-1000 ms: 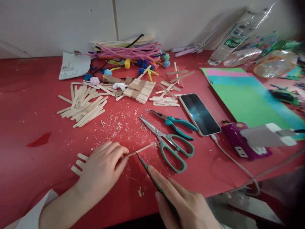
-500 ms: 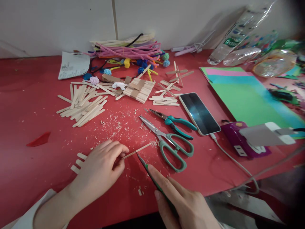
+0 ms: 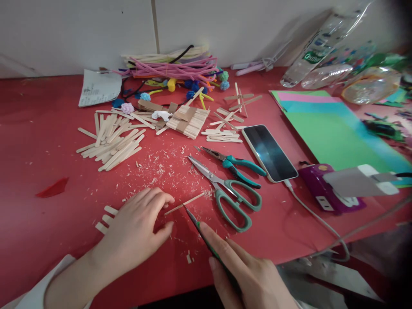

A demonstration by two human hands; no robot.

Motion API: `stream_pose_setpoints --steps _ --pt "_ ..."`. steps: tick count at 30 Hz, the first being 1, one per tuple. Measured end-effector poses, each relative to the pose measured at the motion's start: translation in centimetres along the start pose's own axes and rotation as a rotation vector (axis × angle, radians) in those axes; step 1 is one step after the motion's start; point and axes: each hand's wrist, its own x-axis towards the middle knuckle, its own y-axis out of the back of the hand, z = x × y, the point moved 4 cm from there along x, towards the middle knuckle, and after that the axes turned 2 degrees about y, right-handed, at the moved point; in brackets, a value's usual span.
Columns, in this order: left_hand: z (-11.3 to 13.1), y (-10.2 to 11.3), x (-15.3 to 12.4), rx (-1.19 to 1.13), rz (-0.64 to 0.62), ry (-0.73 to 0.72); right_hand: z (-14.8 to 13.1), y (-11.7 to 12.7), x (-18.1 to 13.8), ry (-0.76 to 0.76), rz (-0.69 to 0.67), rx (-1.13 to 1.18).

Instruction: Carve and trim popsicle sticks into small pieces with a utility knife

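Observation:
A thin wooden craft stick (image 3: 193, 199) lies on the red tabletop, surrounded by small wood shavings (image 3: 157, 169). My left hand (image 3: 138, 221) rests at its left end with thumb and forefinger apart, not gripping it. In my right hand (image 3: 247, 272) is a slim craft knife (image 3: 207, 242) with a green and black handle, whose tip touches the stick near its middle. Several short stick pieces (image 3: 107, 219) lie partly hidden behind my left wrist. Grey-green scissors (image 3: 228, 191) and teal-handled pliers (image 3: 236, 165) lie just right of the stick.
Craft sticks (image 3: 112, 139) are heaped at the left, with a banded bundle (image 3: 189, 122) beside them. Pipe cleaners (image 3: 174, 68) lie along the wall. A phone (image 3: 270, 152) on a cable, a purple box (image 3: 331, 186), coloured paper (image 3: 341, 124) and a plastic bottle (image 3: 313, 53) occupy the right.
My left thumb and forefinger have spread apart and let go of the craft stick's left end. The stick and the knife in my right hand stay in place.

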Motion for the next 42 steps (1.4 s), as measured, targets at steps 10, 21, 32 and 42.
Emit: stream_pose_setpoints --steps 10,21,32,42 --pt "0.2 -0.3 0.4 -0.004 -0.013 -0.034 0.0 -0.1 -0.1 -0.017 -0.015 0.021" --pt "0.5 -0.5 0.4 0.036 0.034 -0.043 -0.1 0.0 0.1 -0.033 -0.032 0.022" --pt "0.4 -0.6 0.3 -0.019 0.017 -0.029 -0.3 -0.1 0.0 0.013 -0.019 -0.072" --pt "0.3 -1.0 0.6 -0.054 0.056 -0.049 -0.4 -0.5 -0.2 0.066 0.022 -0.142"
